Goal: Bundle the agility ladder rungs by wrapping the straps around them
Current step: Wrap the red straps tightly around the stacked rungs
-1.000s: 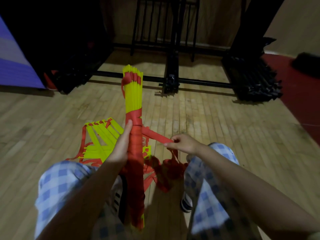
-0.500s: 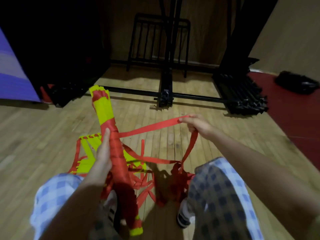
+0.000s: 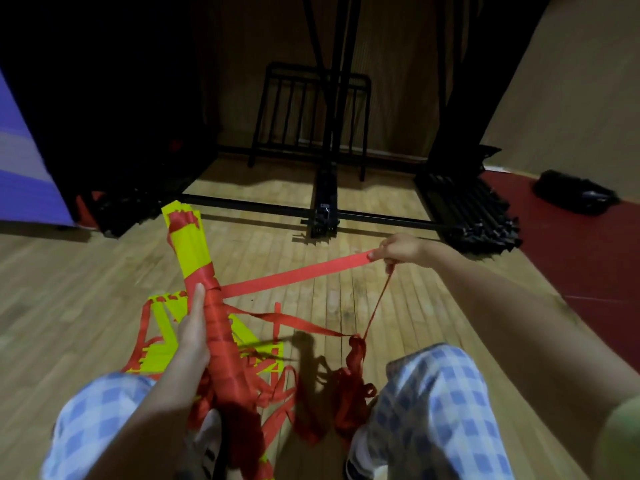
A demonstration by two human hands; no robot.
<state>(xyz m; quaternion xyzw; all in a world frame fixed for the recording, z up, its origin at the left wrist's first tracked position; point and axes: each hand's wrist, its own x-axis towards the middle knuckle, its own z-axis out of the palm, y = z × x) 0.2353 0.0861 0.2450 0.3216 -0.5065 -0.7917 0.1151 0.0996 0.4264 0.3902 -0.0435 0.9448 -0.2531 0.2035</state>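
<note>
- Two hands share the wrapping step: the left hand [image 3: 192, 336] grips the stacked yellow rungs [image 3: 189, 247] around their already-wrapped middle, its fingers curled behind the bundle and the thumb lying straight up along it; the right hand [image 3: 398, 249] pinches the red strap [image 3: 298, 273] between thumb and fingers, drawn out to the person's right.
- Bundle position: held tilted in front of the knees, above the wooden floor [image 3: 346, 292], its top leaning away and to the left; red windings cover the lower and middle part, while the upper yellow stretch is bare except for a red band near the tip.
- Strap path: one taut flat run from the top edge of the windings to the right hand; a thinner run drops from that hand to a loose red pile [image 3: 349, 386] between the feet.
- Unbundled rungs [image 3: 162, 341] and straps lie spread on the floor behind the bundle.
- Technique, as a judgement: keeping the strap flat and tight, and laying each turn just above the last, should close the bare stretch; the thumb can pin each new turn.
- Risk: slack from the pile may snag or twist.
</note>
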